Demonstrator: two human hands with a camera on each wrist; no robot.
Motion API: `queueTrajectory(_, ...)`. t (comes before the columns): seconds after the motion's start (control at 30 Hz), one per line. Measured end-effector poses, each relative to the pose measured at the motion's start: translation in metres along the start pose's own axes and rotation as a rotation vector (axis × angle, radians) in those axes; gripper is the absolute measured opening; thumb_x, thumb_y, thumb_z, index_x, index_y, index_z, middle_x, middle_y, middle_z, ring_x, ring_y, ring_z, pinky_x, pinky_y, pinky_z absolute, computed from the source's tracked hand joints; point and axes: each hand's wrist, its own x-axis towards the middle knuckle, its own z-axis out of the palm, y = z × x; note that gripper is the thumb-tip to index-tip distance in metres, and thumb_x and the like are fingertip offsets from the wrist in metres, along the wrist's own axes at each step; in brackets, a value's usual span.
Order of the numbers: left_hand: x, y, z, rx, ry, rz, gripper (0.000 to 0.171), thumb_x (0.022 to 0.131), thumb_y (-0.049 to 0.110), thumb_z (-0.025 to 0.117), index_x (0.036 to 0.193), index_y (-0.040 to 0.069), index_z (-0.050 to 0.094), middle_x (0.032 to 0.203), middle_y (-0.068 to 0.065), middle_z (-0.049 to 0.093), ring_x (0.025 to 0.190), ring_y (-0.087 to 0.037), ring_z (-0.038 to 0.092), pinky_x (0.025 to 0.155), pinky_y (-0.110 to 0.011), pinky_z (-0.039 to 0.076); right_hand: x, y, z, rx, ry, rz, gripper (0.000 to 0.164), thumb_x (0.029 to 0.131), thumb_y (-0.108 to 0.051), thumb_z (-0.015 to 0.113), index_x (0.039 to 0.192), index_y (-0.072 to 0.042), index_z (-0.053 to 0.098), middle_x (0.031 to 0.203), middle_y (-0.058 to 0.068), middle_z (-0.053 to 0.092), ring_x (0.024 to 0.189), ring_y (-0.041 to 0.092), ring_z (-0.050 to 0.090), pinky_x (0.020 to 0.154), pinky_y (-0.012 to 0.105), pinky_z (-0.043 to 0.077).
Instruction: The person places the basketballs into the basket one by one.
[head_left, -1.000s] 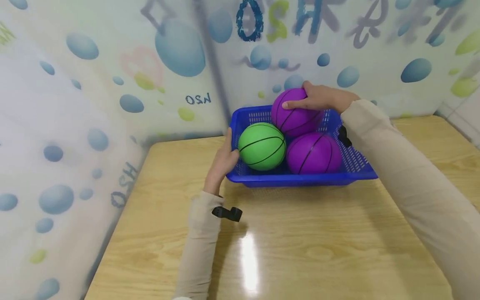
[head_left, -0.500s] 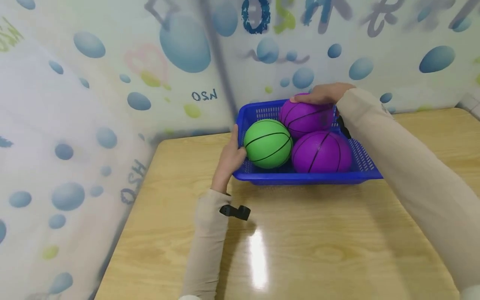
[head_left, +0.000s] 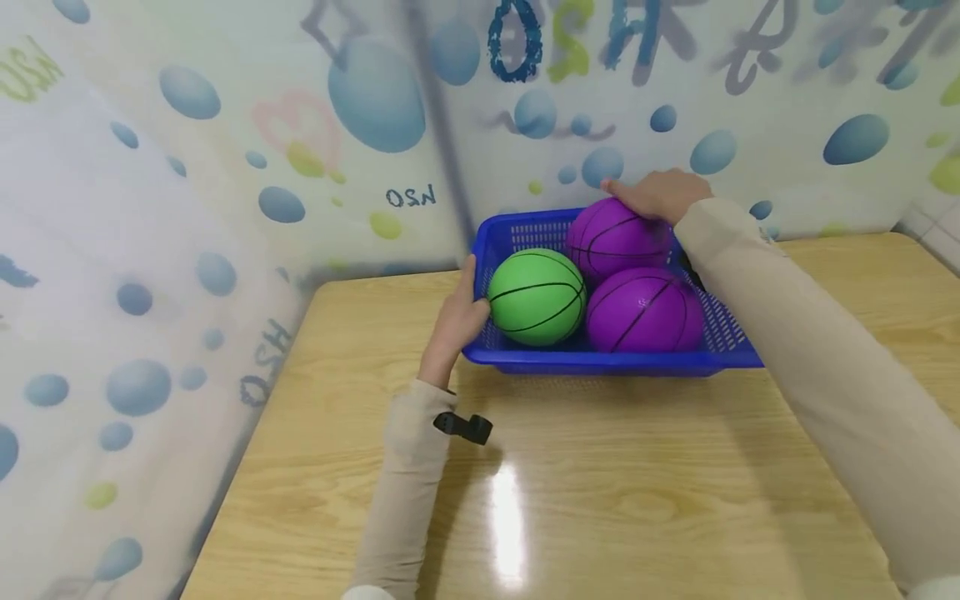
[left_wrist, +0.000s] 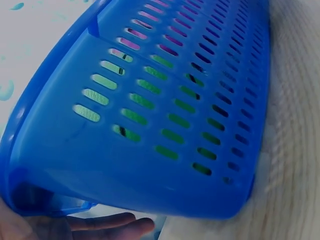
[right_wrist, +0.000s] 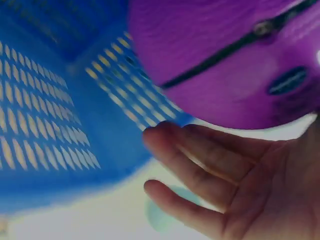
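Note:
In the head view a blue plastic basket (head_left: 600,360) holds a green ball (head_left: 537,297) at left, a purple ball (head_left: 645,310) at front right and another purple ball (head_left: 619,237) behind it. All are marked with black lines like basketballs. My left hand (head_left: 454,321) grips the basket's left rim, thumb at the inner side; the left wrist view shows fingers (left_wrist: 112,227) reaching under the rim. Over the back purple ball lies my right hand (head_left: 660,198). Seen from the right wrist, its fingers (right_wrist: 200,175) are spread and extended beside the ball, near the basket wall.
The basket stands on a light wooden table (head_left: 600,483), close to the back wall (head_left: 480,158) with its printed blue drops and letters. Another wall (head_left: 135,292) rises along the table's left edge. My right sleeve (head_left: 810,375) crosses the basket's right end.
The back purple ball has sunk lower into the basket, and my right hand has shifted from its top toward its rear right. My left hand keeps its hold on the rim.

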Motion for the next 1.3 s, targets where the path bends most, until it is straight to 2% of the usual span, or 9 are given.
queueTrajectory(0.1,0.001,0.0,0.003,0.009,-0.003,0.008,0.073,0.084,0.01,0.039,0.151,0.013,0.01,0.145,-0.019,0.032,0.103,-0.034,0.05,0.089,-0.046,0.041,-0.012,0.01,-0.015,-0.003,0.072,-0.034,0.101,0.084,-0.071,0.002,0.118,0.011,0.05,0.112,0.033,0.054,0.09,0.041,0.058,0.076,0.051,0.043)
queueTrajectory(0.2,0.002,-0.001,0.003,0.02,0.001,0.009,0.072,0.085,0.01,0.039,0.151,0.013,0.01,0.142,-0.022,0.035,0.101,-0.035,0.052,0.089,-0.045,0.042,-0.023,0.02,-0.026,0.008,0.141,-0.127,0.087,0.09,-0.063,0.009,0.1,0.011,0.054,0.094,0.029,0.058,0.077,0.038,0.058,0.073,0.049,0.043)
queueTrajectory(0.3,0.002,-0.001,0.002,0.022,0.005,0.001,0.072,0.085,0.009,0.039,0.151,0.013,0.01,0.139,-0.025,0.038,0.097,-0.036,0.053,0.086,-0.046,0.043,-0.029,0.023,-0.031,0.028,0.182,-0.22,0.077,0.094,-0.051,0.021,0.121,0.017,0.046,0.113,0.035,0.052,0.1,0.047,0.051,0.086,0.056,0.038)
queueTrajectory(0.4,0.001,-0.002,-0.001,0.015,0.007,-0.001,0.073,0.084,0.009,0.039,0.151,0.013,0.01,0.138,-0.026,0.039,0.094,-0.037,0.054,0.084,-0.046,0.044,-0.028,0.016,-0.029,0.108,0.202,-0.301,0.073,0.095,-0.041,0.027,0.141,0.015,0.018,0.137,0.037,0.03,0.124,0.05,0.031,0.099,0.058,0.026)
queueTrajectory(0.5,0.001,-0.002,-0.001,0.007,-0.004,0.002,0.074,0.083,0.008,0.039,0.151,0.012,0.009,0.139,-0.025,0.039,0.094,-0.036,0.055,0.082,-0.045,0.046,-0.025,0.006,-0.025,0.151,0.189,-0.367,0.071,0.096,-0.041,0.029,0.146,0.005,0.012,0.144,0.033,0.023,0.13,0.046,0.023,0.103,0.057,0.02)
queueTrajectory(0.63,0.002,-0.002,0.002,-0.016,-0.024,-0.001,0.076,0.082,0.006,0.039,0.151,0.012,0.008,0.139,-0.025,0.039,0.094,-0.036,0.058,0.077,-0.043,0.049,-0.02,-0.004,-0.015,0.042,0.083,-0.427,0.079,0.094,-0.051,0.035,0.147,0.003,0.014,0.145,0.032,0.021,0.132,0.046,0.019,0.104,0.056,0.017)
queueTrajectory(0.9,0.005,-0.005,0.003,-0.015,0.008,0.047,0.073,0.084,0.006,0.037,0.15,0.008,0.009,0.148,-0.018,0.025,0.122,-0.033,0.041,0.099,-0.043,0.034,-0.02,-0.01,0.009,0.114,-0.036,-0.321,0.106,0.079,-0.058,0.06,0.141,0.008,0.007,0.132,0.035,0.027,0.12,0.044,0.033,0.096,0.054,0.032)
queueTrajectory(1.2,0.003,-0.004,0.005,-0.041,-0.005,0.038,0.073,0.084,0.004,0.038,0.15,0.009,0.008,0.147,-0.02,0.027,0.12,-0.033,0.043,0.098,-0.043,0.036,-0.001,-0.009,0.017,0.167,-0.211,-0.222,0.096,0.079,-0.063,0.057,0.138,0.003,0.02,0.127,0.023,0.037,0.105,0.038,0.048,0.069,0.044,0.051)
queueTrajectory(1.3,0.002,-0.005,0.004,-0.038,0.015,0.038,0.074,0.083,0.003,0.038,0.15,0.01,0.008,0.145,-0.022,0.03,0.113,-0.034,0.048,0.095,-0.044,0.038,0.007,-0.005,0.021,0.208,-0.279,-0.201,0.104,0.078,-0.065,0.056,0.143,0.003,0.011,0.135,0.026,0.028,0.106,0.038,0.047,0.068,0.043,0.052)
